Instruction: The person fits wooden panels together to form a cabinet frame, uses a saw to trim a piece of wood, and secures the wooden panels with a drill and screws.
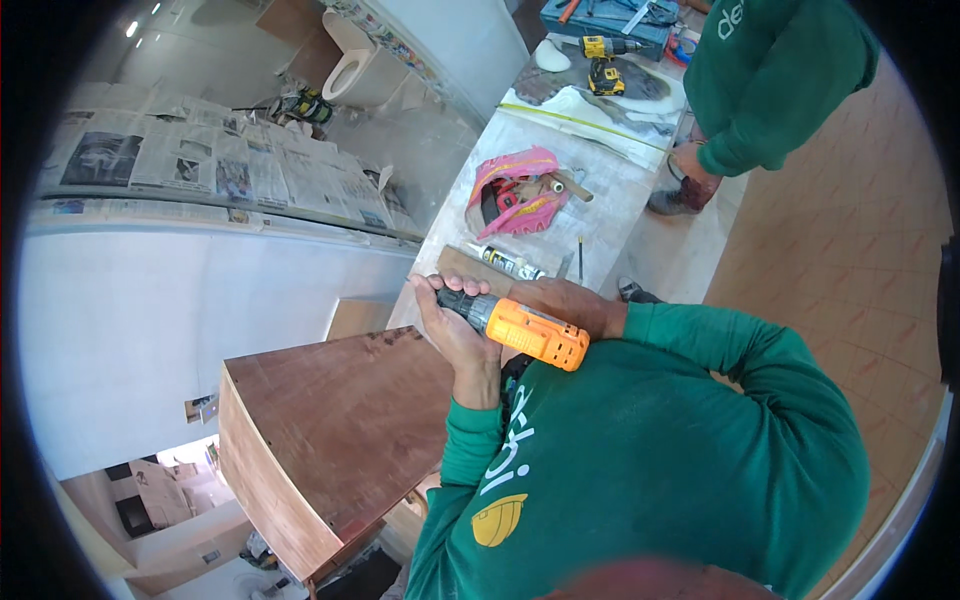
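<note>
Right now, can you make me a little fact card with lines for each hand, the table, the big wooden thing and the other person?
Left hand: holds the dark front end of the orange drill
Right hand: right by the drill's body; its grip is hidden
Table: pink bag with tools inside, white tube, yellow-and-black drill
Big wooden thing: brown, left of the left forearm
Other person: green sleeve, beside the table
</note>
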The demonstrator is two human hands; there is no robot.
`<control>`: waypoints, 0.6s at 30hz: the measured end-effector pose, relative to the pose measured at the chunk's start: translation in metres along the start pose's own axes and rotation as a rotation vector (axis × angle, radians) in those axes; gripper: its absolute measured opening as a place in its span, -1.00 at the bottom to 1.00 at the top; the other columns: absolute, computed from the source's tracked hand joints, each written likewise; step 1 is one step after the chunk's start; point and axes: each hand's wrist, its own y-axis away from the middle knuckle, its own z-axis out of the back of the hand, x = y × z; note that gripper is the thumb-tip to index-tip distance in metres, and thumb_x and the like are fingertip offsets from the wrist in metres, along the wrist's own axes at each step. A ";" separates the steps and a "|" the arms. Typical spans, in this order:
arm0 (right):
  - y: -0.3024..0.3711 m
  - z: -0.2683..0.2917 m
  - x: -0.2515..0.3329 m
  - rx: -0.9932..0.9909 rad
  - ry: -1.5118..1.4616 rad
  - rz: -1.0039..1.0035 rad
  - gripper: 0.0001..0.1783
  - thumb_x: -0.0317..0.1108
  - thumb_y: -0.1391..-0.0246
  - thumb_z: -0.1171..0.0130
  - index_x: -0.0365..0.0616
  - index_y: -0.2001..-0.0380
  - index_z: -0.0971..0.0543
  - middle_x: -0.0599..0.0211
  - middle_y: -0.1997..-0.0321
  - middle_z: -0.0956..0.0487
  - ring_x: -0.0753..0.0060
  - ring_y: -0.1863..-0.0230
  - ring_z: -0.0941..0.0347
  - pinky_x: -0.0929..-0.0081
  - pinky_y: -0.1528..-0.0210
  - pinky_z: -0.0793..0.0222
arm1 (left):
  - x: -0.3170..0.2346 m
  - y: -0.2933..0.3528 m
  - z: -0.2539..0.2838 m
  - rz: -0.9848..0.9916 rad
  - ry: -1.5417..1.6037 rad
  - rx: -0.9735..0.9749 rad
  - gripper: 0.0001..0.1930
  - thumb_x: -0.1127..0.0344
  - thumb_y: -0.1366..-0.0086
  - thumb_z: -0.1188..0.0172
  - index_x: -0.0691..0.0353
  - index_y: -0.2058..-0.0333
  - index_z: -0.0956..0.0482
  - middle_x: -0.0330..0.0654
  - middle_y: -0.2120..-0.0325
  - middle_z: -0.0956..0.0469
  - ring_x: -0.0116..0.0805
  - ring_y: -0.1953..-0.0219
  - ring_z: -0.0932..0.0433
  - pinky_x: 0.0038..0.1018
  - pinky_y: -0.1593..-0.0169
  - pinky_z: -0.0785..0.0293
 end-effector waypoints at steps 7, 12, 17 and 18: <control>-0.001 -0.002 -0.003 -0.020 -0.042 0.056 -0.57 -0.08 -0.15 -0.31 -0.14 0.12 -0.44 0.09 0.21 -0.51 -0.12 0.09 -0.53 0.08 0.10 -0.42 | 0.002 -0.001 0.003 -0.002 0.004 -0.016 -0.66 -0.05 -0.58 0.01 0.05 0.30 -0.37 -0.29 0.45 -0.41 -0.38 0.42 -0.43 -0.32 0.21 -0.48; -0.003 -0.004 0.000 -0.011 -0.275 -0.090 -0.66 -0.22 -0.15 -0.31 -0.12 0.10 -0.48 0.13 0.18 -0.55 0.03 0.10 -0.55 0.20 0.07 -0.44 | 0.001 0.003 -0.003 -0.015 0.093 0.018 -0.64 -0.10 -0.55 -0.02 0.07 0.27 -0.40 -0.27 0.41 -0.41 -0.36 0.38 -0.45 -0.33 0.17 -0.50; -0.006 0.001 0.012 -0.057 -0.299 -0.123 -0.66 -0.36 -0.14 -0.31 -0.14 0.05 -0.48 0.16 0.18 -0.55 0.13 0.12 -0.55 0.25 0.08 -0.45 | -0.007 0.012 -0.017 -0.028 0.161 0.093 -0.63 -0.10 -0.59 0.08 0.10 0.19 -0.41 -0.22 0.33 -0.45 -0.31 0.28 -0.49 -0.25 0.07 -0.52; -0.006 0.001 0.014 -0.059 -0.306 -0.149 -0.66 -0.36 -0.13 -0.31 -0.15 0.05 -0.48 0.15 0.19 -0.54 0.12 0.13 -0.55 0.25 0.08 -0.45 | -0.004 0.011 -0.017 -0.034 0.179 0.105 -0.62 -0.09 -0.59 0.10 0.11 0.18 -0.41 -0.21 0.32 -0.46 -0.29 0.27 -0.51 -0.23 0.05 -0.53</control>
